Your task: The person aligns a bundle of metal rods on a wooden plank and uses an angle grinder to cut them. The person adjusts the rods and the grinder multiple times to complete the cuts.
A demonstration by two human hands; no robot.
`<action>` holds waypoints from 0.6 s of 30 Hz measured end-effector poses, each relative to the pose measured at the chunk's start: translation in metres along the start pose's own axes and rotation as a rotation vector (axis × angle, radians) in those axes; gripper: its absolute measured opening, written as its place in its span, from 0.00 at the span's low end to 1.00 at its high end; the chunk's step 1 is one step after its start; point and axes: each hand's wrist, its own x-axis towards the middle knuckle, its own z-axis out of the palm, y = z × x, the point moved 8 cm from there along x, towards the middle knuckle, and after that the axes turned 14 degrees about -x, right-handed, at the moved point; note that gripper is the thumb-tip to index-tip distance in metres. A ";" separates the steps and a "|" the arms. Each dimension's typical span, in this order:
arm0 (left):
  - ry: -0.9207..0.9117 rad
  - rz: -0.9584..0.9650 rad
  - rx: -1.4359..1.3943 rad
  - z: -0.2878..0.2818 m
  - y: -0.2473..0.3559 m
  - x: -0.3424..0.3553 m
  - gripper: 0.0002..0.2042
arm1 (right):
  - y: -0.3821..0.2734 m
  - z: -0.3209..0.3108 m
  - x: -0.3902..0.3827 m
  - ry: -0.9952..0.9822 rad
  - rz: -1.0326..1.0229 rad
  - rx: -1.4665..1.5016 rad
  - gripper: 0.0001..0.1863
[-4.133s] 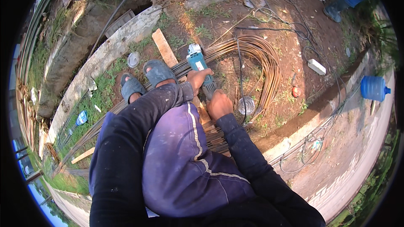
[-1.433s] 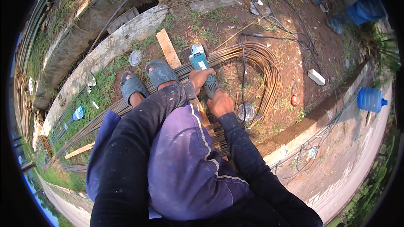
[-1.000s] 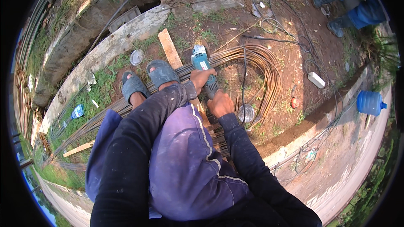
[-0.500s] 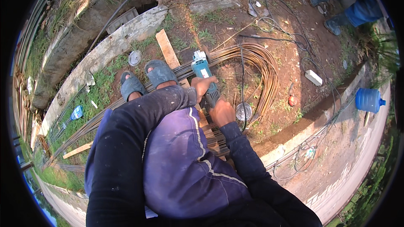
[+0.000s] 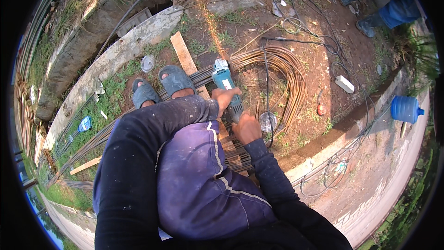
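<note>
A teal angle grinder [image 5: 222,75] rests its disc end on a bundle of rusty steel rods [image 5: 296,83] bent into a loop, and orange sparks [image 5: 210,23] spray from it toward the top of the view. My left hand [image 5: 223,99] is closed round the grinder's body; my right hand [image 5: 247,128] grips its rear handle. A wooden plank [image 5: 180,51] lies under the rods beside my sandalled feet [image 5: 175,83]. A black cable [image 5: 268,88] crosses the rods to the right of the grinder.
A person's booted legs [image 5: 388,7] stand at top right. Loose cables [image 5: 333,37], a white block [image 5: 344,84] and a blue water jug [image 5: 404,109] lie to the right. A concrete edge [image 5: 111,62] borders a ditch at top left, with long rods [image 5: 37,28] beyond. A clear lid [image 5: 147,65] lies near my feet.
The grinder and both my hands have shifted a little down the view. Sparks, absent one second ago, have appeared and grown denser since half a second ago.
</note>
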 end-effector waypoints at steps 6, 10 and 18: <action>0.001 0.019 0.004 0.003 0.004 -0.012 0.20 | 0.001 -0.002 -0.002 0.021 -0.001 0.006 0.20; -0.010 0.068 -0.030 -0.004 0.009 0.008 0.20 | -0.004 0.002 0.010 0.014 -0.018 -0.028 0.23; -0.019 0.065 -0.106 -0.008 0.016 0.024 0.19 | -0.010 0.002 0.024 0.031 -0.015 0.040 0.18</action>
